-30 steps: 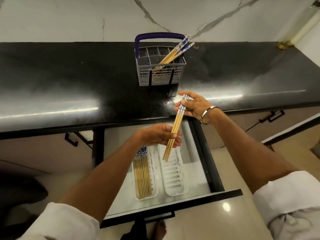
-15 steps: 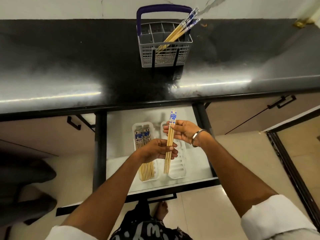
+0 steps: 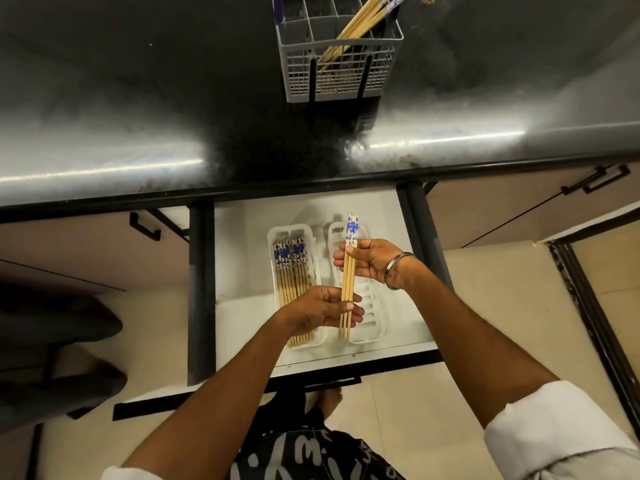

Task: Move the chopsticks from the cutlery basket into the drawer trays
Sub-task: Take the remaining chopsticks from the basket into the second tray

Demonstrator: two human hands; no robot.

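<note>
- The white plastic left tray (image 3: 273,237) lies in the open white drawer (image 3: 388,209) and holds a row of bamboo chopsticks with blue-and-white patterned tops (image 3: 290,268), lying lengthwise.
- The left hand (image 3: 320,308) hovers over that tray's near end, thumb and fingers pinched on the lower part of a small held bundle of the same patterned chopsticks (image 3: 349,271).
- The bundle hangs above the ribbed white right tray (image 3: 375,327), parallel to it, patterned ends pointing away.
- The right hand (image 3: 372,261), a metal bangle (image 3: 398,268) on its wrist, grips the bundle's upper part with curled fingers.
- On the glossy black countertop (image 3: 138,98) beyond, the grey wire-grid cutlery basket (image 3: 341,71) has more chopsticks (image 3: 360,22) leaning in a right-hand compartment.
</note>
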